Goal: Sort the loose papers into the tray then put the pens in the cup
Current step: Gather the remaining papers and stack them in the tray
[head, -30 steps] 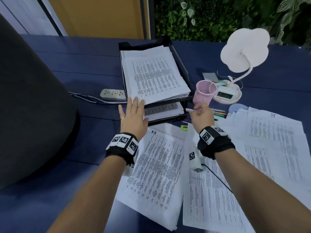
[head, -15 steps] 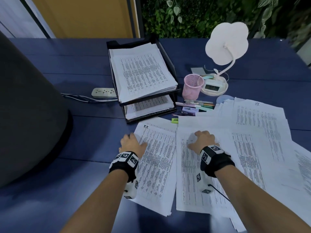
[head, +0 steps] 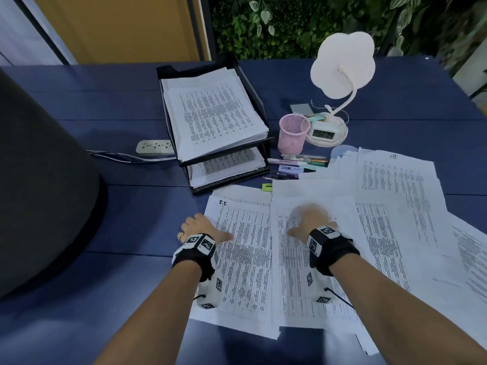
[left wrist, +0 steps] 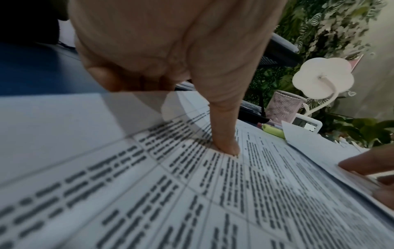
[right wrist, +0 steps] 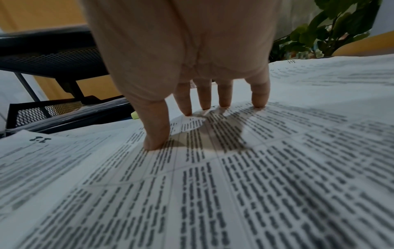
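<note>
Loose papers [head: 395, 206] across dark blue table [head: 105, 106], leafy wall [head: 303, 25] behind.

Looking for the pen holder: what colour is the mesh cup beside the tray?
Pink. The mesh cup shows best in the head view.

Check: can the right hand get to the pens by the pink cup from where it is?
Probably yes. The right hand rests fingertips-down on the loose papers; the pens lie uncovered beyond it, beside the pink cup, with only flat sheets between.
</note>
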